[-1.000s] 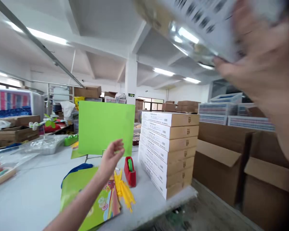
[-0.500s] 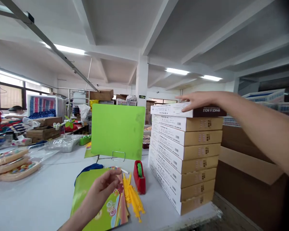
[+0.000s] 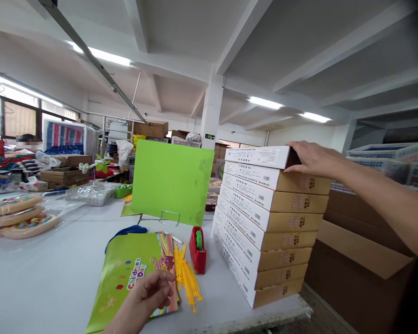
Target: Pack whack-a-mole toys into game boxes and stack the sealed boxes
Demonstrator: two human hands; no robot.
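My right hand (image 3: 311, 158) grips the near corner of the topmost white cardboard box (image 3: 254, 157), fingers over its upper edge and thumb against its dark end. That box lies on a tall stack of like boxes (image 3: 245, 218) with tan ends. My left hand (image 3: 149, 294) hovers low, fingers loosely curled and holding nothing. Beneath it is a green printed sheet or bag (image 3: 114, 260) reading "Children's Day". Yellow plastic pieces (image 3: 188, 278) lie just right of that hand, and a red tape dispenser (image 3: 198, 253) stands between them and the stack.
Behind these, a plain green board (image 3: 170, 181) stands upright by a wire stand (image 3: 169, 217). Wooden toys in clear wrap (image 3: 21, 215) lie at the left. A large open carton (image 3: 355, 260) stands right of the table. Further back, a person (image 3: 28, 143) is at the left.
My right hand has drawn back from flat across the top box to its near corner, covering the end lettering. My left hand has moved lower, uncovering the "Children's Day" print. The view has shifted slightly.
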